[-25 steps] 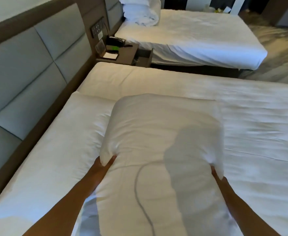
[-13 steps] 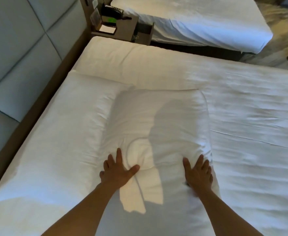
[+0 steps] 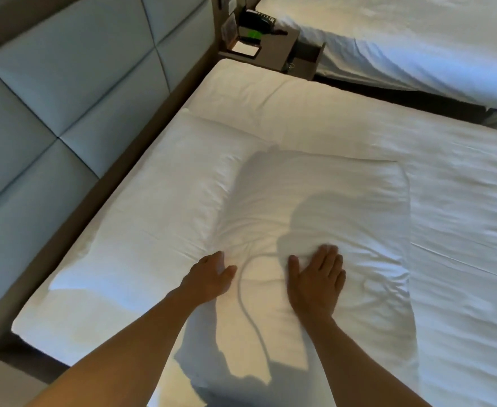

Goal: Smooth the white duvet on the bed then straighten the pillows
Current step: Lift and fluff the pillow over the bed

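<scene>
— Fingers (image 3: pixel 328 254) doing what?
— Spreading flat, both palms pressing down, gripping nothing.
— On what?
— The white duvet (image 3: pixel 417 177) is covering the bed; the back pillow (image 3: pixel 153 218) is lying along the headboard (image 3: pixel 65 92), the front pillow (image 3: pixel 329 207) overlapping it. The right hand (image 3: pixel 314 284) is pressing its middle, the left hand (image 3: pixel 209 277) its left edge.

We see a padded grey headboard (image 3: pixel 65 92) running along the wall on the left. Beyond it stands a brown bedside table (image 3: pixel 273 51) carrying a dark telephone (image 3: pixel 256 19) and a small card (image 3: pixel 245 49). Past the table lies a second bed (image 3: pixel 417 45) in white linen.
</scene>
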